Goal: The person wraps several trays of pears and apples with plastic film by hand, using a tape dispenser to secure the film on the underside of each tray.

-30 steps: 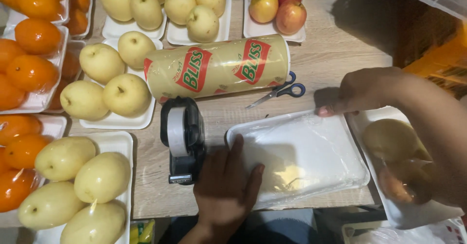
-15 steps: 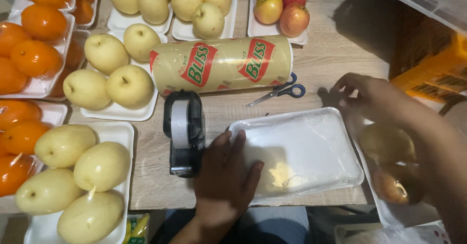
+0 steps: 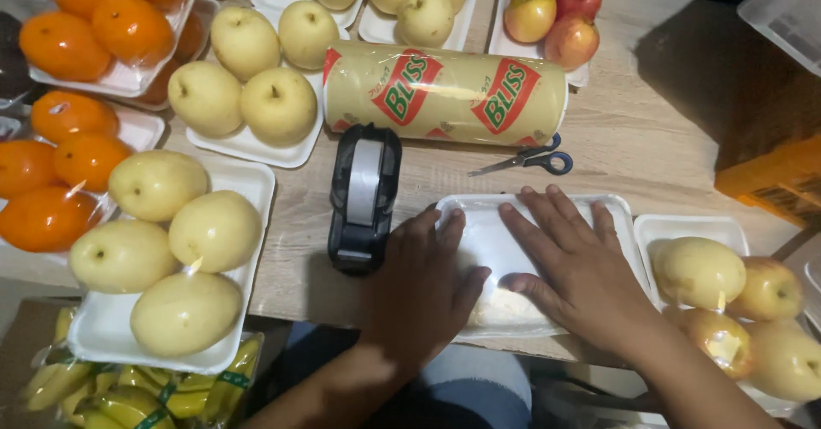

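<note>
Both my hands rest flat on the white foam tray (image 3: 479, 224), which lies wrapped in clear film at the near edge of the table (image 3: 650, 130), between the black tape dispenser (image 3: 363, 196) on its left and a tray of pears (image 3: 684, 228) on its right. My left hand (image 3: 423, 288) covers the tray's near left corner, fingers spread, clamped on nothing. My right hand (image 3: 577, 262) has come in from the far right, where it hovered a second ago, and now presses palm-down on the tray's middle, fingers apart. Judged from this, the film is being smoothed down over the tray. Beyond the tray lie blue-handled scissors (image 3: 526, 159) and a roll of wrapping film (image 3: 445, 94).
</note>
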